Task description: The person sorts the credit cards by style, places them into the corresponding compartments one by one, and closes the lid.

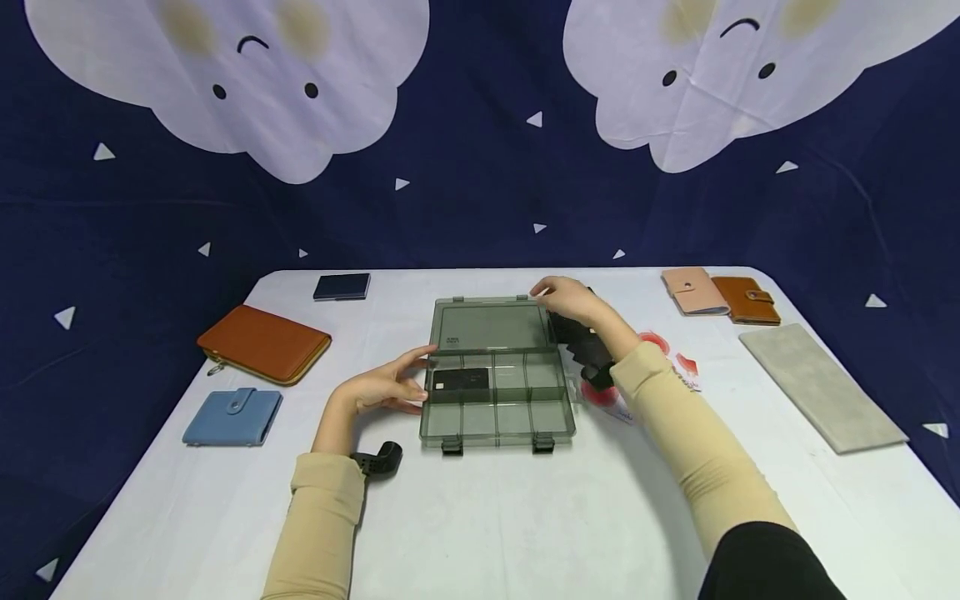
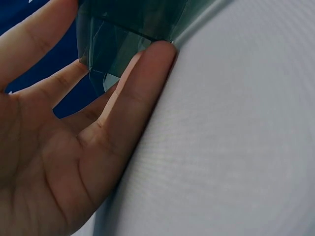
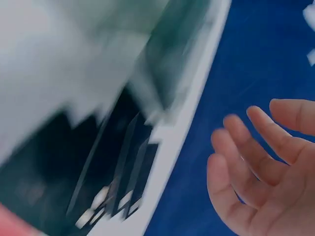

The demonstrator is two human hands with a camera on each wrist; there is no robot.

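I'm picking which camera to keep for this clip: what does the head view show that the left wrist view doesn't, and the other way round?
Only the head view shows the whole table, the box's open lid, a dark card in one compartment, the right hand at the lid's far corner, and the wallets, such as the blue wallet.

Only the left wrist view shows the palm side of the left hand, with a fingertip at the box's corner.

Both show the left hand at the left side of the clear box.

Smoky clear compartment box [image 1: 497, 371] lies open mid-table, lid flat behind; black card [image 1: 461, 381] in its left compartment.
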